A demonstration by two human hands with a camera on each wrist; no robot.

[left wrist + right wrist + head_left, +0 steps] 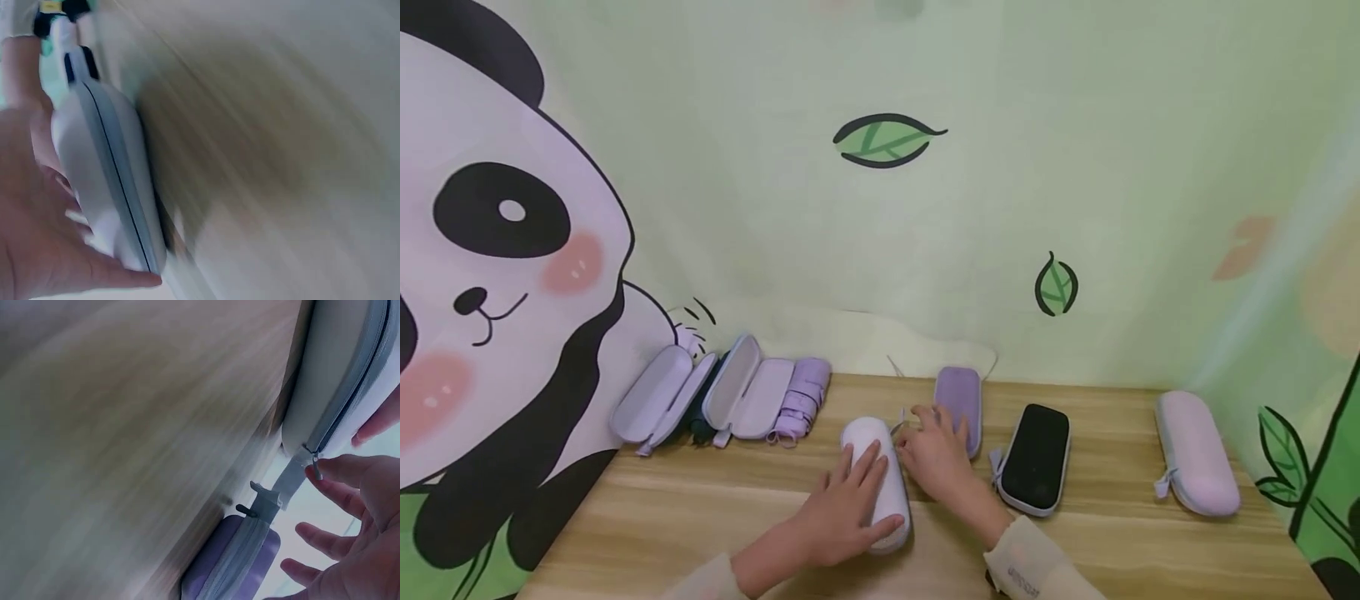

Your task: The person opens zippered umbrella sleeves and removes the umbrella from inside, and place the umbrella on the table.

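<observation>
A white zippered hard case [892, 498] lies on the table between my hands. My left hand [838, 518] rests across its top with the fingers spread and straight. In the left wrist view the thumb [119, 277] lies along the case's near end. At the far end, my right hand [934, 457] pinches a small metal zipper pull [317, 467] between thumb and index finger, while its other fingers stand apart. The case's zipper [350, 394] appears closed along the visible side. Just behind the right hand lies a purple case [964, 400], partly hidden by it.
Right of the hands lies a black case [1036, 457] with a grey edge. A pink case [1198, 454] sits at the table's right. Opened cases [658, 396] and a rolled purple item [805, 396] stand at the back left. A printed backdrop [760, 208] rises behind the table.
</observation>
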